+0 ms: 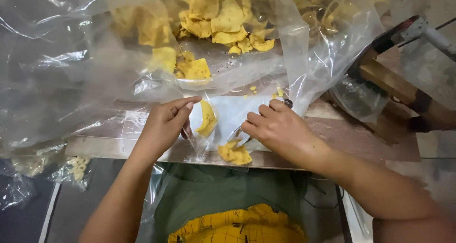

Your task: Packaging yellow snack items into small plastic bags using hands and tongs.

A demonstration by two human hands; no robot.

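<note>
Head view: left hand (164, 126) pinches the left edge of a small clear bag (223, 124) lying on the wooden board (342, 133), fingers pressed together. Right hand (275, 129) curled, holding the bag's right side down; its exact grip I cannot tell. Yellow chips (235, 153) sit in the bag, one more (207, 117) near the left fingers. Big plastic sack (228, 19) of chips behind. Bag looks light, limp, slippery; chips brittle, so take it by the film edges, not the contents

Worn wooden board (361, 143); grey floor (427, 176) beneath.
</note>
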